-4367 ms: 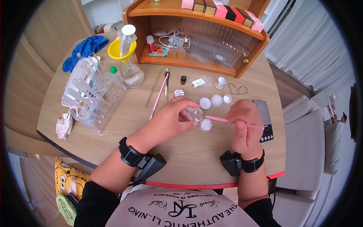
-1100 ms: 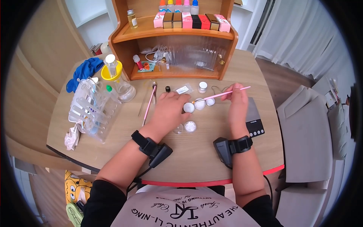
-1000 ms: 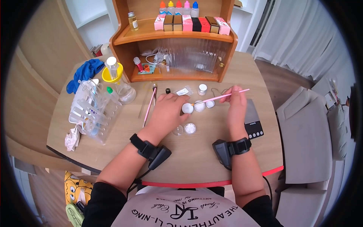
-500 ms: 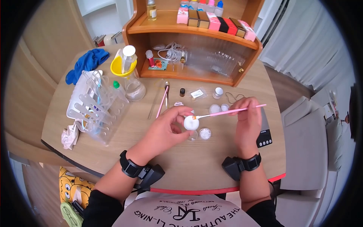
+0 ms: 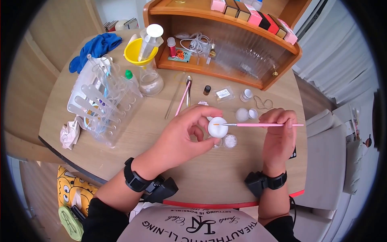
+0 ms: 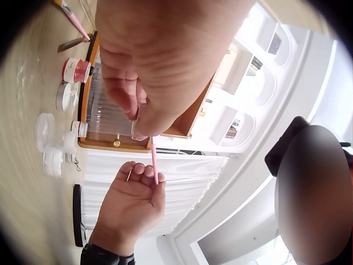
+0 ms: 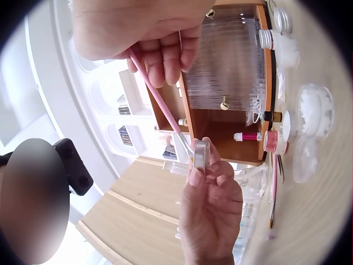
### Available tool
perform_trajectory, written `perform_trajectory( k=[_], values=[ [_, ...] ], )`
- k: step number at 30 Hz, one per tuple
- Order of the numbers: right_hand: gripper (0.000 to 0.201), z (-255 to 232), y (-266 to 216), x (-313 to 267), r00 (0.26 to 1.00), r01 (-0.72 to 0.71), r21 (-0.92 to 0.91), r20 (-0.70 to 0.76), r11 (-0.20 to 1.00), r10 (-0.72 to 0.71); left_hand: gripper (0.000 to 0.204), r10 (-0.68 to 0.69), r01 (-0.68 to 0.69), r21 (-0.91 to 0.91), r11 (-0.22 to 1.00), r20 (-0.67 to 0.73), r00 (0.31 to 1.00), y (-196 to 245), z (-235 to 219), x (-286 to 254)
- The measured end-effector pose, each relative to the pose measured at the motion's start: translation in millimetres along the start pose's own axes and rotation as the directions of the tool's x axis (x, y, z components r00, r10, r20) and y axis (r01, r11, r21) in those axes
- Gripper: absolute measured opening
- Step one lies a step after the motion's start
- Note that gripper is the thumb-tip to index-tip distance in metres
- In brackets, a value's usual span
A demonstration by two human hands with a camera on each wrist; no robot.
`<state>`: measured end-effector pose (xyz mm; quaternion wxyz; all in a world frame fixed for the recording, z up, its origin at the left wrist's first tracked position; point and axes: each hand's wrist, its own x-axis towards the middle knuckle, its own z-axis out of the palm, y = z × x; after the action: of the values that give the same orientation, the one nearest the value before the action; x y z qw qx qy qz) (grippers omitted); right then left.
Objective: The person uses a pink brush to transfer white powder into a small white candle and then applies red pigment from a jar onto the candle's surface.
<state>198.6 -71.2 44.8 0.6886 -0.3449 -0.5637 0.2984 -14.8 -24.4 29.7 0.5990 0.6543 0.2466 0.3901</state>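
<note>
My left hand (image 5: 177, 139) pinches a small round lid (image 5: 219, 132) by its edge, between thumb and fingers. The lid's white face is up in the head view, and its metal rim (image 6: 135, 128) shows edge-on in the left wrist view. A slim pink paintbrush (image 5: 258, 125) is held in my right hand (image 5: 279, 141); its orange-brown bristles lie over the lid's white face. Below, on the table, stands an open jar of white flakes (image 5: 230, 141), with a clear cap (image 5: 217, 143) beside it, partly behind my left thumb.
White pots (image 5: 242, 114) and a lidded jar (image 5: 246, 95) stand behind the hands. Further left are a second pink brush (image 5: 183, 99), a test-tube rack (image 5: 111, 115) and a flask (image 5: 151, 82) with a yellow funnel (image 5: 128, 52). A wooden cabinet (image 5: 225, 74) borders the back.
Earlier my left hand held a small clear cap with white pieces. It put that down, then took the white lid from the table and raised it under the brush tip.
</note>
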Motion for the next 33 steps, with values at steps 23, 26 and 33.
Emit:
perform_trajectory(
  k=[23,26,33],
  values=[
    [0.019,-17.4,14.3,1.2,0.983,0.009,0.27,-0.18,0.963,0.041,0.038,0.85,-0.628,-0.648,0.431,0.058,0.524,14.4,32.9,-10.7],
    [0.019,-18.1,14.8,1.0,0.985,-0.005,0.241,-0.168,0.97,0.046,0.036,0.833,-0.613,-0.64,0.463,0.077,0.548,22.3,32.0,-14.4],
    [0.018,-17.0,17.3,0.5,0.977,-0.021,0.231,-0.2,0.973,0.068,0.03,0.681,-0.601,-0.598,0.53,-0.123,0.722,30.6,51.0,-37.8]
  ],
)
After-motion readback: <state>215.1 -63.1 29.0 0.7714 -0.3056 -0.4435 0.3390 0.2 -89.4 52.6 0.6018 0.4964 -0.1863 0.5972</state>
